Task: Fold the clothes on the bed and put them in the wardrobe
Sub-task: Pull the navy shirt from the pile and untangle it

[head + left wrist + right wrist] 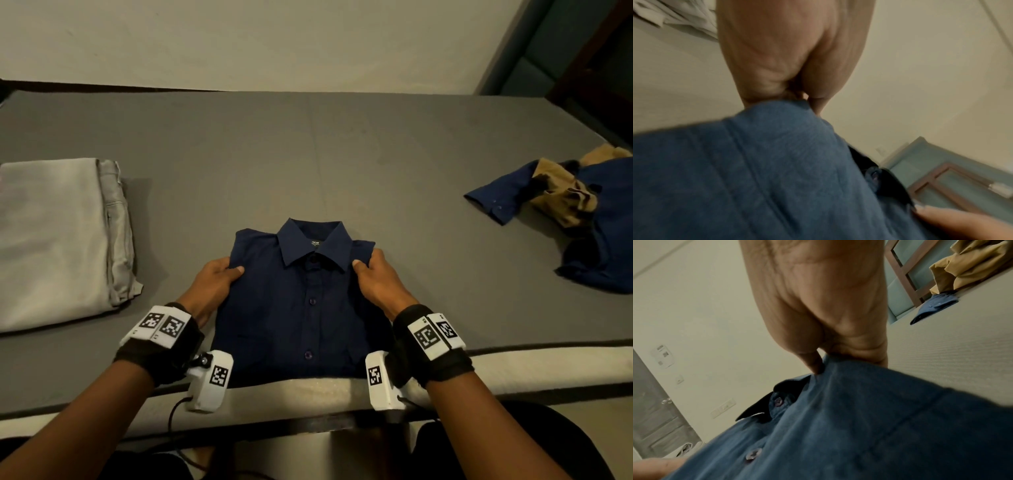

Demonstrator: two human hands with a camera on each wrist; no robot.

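Two hands pinch the folded navy shirt (301, 301) at its shoulders, near the bed's (342, 144) front edge.
Left hand (214, 284) and right hand (378, 281) each have fingers clamped on cloth; folding looks finished. Next, judging by this, comes a level lift toward the wardrobe, which is not identifiable here.

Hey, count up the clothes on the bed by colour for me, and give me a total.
Navy: 1, the folded button-up shirt, gripped at the shoulders by the left hand and right hand.
Grey: 1, the folded trousers.
Blue: 1, the unfolded shirt.
Tan: 1, the crumpled garment lying on that blue shirt.
Total: 4 visible on the bed.
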